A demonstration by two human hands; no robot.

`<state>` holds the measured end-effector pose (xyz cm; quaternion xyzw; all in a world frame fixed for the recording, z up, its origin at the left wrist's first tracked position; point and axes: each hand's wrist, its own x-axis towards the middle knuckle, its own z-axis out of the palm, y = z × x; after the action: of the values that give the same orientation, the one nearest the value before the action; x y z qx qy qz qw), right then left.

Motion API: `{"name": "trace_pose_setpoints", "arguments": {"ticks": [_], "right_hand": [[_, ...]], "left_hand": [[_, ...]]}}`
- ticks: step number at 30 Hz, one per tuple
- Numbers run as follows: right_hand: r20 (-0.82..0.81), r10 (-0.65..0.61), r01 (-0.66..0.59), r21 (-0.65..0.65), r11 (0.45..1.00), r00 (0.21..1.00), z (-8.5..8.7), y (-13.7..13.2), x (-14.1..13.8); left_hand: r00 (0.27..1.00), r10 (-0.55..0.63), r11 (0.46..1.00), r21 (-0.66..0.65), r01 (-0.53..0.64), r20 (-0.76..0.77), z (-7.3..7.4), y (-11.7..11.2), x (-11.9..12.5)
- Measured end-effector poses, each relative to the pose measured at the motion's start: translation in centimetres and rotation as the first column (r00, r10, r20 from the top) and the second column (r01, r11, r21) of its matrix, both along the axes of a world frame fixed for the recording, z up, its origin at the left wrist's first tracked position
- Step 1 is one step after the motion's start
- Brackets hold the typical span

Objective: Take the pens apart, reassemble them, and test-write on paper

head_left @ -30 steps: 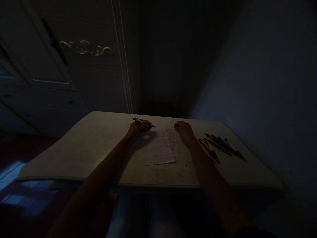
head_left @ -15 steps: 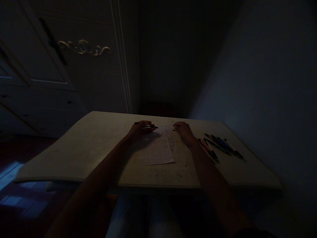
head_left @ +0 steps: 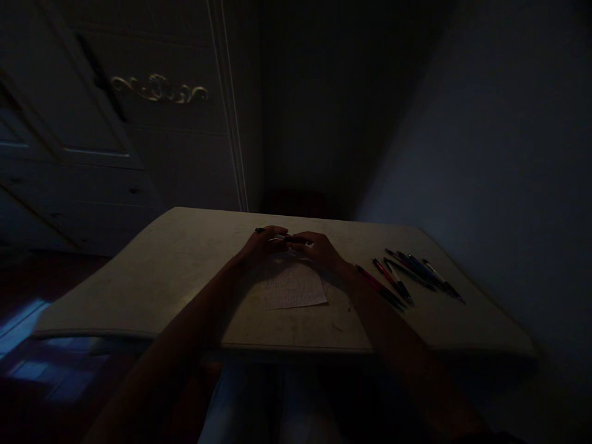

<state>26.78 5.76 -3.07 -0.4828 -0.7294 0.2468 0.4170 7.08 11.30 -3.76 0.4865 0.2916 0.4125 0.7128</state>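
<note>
In dim light my left hand [head_left: 266,242] is closed around a dark pen [head_left: 280,237], which lies nearly level, its back end poking out at the left. At the pen's right end, the fingers of my right hand [head_left: 317,245] are closed, pinching a small dark pen part that is mostly hidden. Both hands meet over the far end of a written sheet of paper [head_left: 298,290] on the table. A second sheet shows only as a sliver beneath its right edge.
Several pens [head_left: 419,271], some with red or blue barrels, lie on the table [head_left: 152,277] beside my right forearm. Small bits [head_left: 337,328] lie near the front edge. A cabinet [head_left: 185,154] stands at the left, a wall [head_left: 485,154] at the right.
My right hand has moved left with the small dark part, and now meets the pen's right end. My left hand still holds the pen and has barely shifted.
</note>
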Motion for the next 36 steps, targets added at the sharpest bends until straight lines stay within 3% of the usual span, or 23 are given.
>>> {"name": "trace_pose_setpoints", "arguments": {"ticks": [4, 13, 21, 29, 36], "right_hand": [[-0.034, -0.027, 0.028, 0.015, 1.000, 0.999, -0.1, 0.2, -0.2], [-0.072, -0.053, 0.050, -0.041, 0.998, 0.996, 0.1, 0.2, -0.4], [-0.049, -0.220, 0.212, -0.135, 0.968, 0.974, 0.2, 0.1, 0.2], [-0.030, -0.229, 0.222, -0.141, 0.965, 0.973, -0.1, 0.3, -0.1], [0.012, -0.196, 0.196, -0.085, 0.977, 0.980, 0.0, 0.0, -0.7]], "left_hand": [[0.999, -0.023, 1.000, -0.009, 0.023, 0.031, 0.3, -0.2, -0.1], [0.998, 0.017, 0.999, 0.044, -0.015, -0.060, 1.1, -0.9, 0.2], [0.970, 0.239, 0.951, 0.192, -0.241, 0.031, 1.0, 0.6, -1.2], [0.932, 0.346, 0.887, 0.362, -0.285, -0.113, -0.1, 1.4, -1.6], [0.848, 0.454, 0.832, 0.471, -0.293, -0.275, 0.7, 0.4, -1.6]]}}
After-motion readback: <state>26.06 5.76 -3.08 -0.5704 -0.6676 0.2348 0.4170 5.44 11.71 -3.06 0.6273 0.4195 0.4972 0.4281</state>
